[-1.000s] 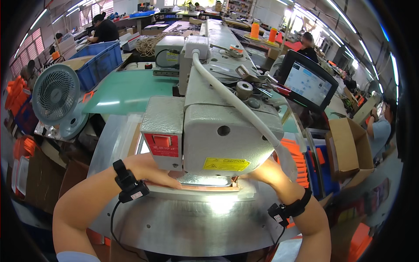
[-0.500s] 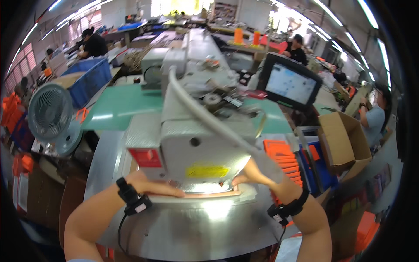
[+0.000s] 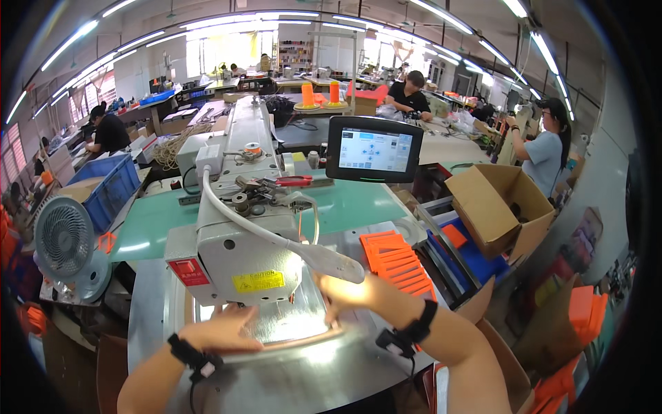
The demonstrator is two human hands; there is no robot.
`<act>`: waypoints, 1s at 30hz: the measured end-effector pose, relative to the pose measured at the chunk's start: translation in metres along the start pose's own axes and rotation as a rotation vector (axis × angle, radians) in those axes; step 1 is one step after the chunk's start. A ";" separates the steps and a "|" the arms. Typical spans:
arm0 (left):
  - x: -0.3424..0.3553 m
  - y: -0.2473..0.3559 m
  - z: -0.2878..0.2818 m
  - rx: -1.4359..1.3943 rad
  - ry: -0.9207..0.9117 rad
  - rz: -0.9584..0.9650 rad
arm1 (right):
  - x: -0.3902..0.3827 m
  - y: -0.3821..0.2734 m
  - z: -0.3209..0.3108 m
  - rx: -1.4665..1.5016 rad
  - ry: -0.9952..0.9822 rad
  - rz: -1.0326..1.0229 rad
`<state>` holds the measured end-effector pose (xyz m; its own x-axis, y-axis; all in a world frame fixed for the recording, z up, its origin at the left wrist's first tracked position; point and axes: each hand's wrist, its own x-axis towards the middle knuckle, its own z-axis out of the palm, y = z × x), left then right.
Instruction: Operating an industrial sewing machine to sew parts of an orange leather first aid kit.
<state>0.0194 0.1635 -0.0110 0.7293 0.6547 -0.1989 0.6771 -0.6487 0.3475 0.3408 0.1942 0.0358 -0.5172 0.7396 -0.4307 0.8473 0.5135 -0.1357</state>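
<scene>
One rectangular frame [image 3: 303,341] is lying under one sewing-machine head [image 3: 241,259]; the left hand [image 3: 222,330] is resting on it, fingers apart; the right hand [image 3: 352,293] (fingers too blurred to tell) is touching its right edge. One blue tray [image 3: 474,257] is holding an orange piece [image 3: 454,236]; one carton [image 3: 480,219], something indistinct.

You sit under bright fluorescent tubes [image 3: 70,45]; glare bleaches your right hand [image 3: 348,294] and the metal surface [image 3: 289,376]; edges bow.
</scene>
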 end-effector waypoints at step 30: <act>-0.135 0.052 0.016 -0.428 0.667 -0.789 | -0.042 -0.078 0.056 0.533 0.518 0.037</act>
<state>-0.0421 0.0355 0.0188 -0.1752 0.9844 -0.0166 0.7433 0.1433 0.6535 0.3030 0.0984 0.0142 -0.3664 0.9303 0.0146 0.7408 0.3012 -0.6004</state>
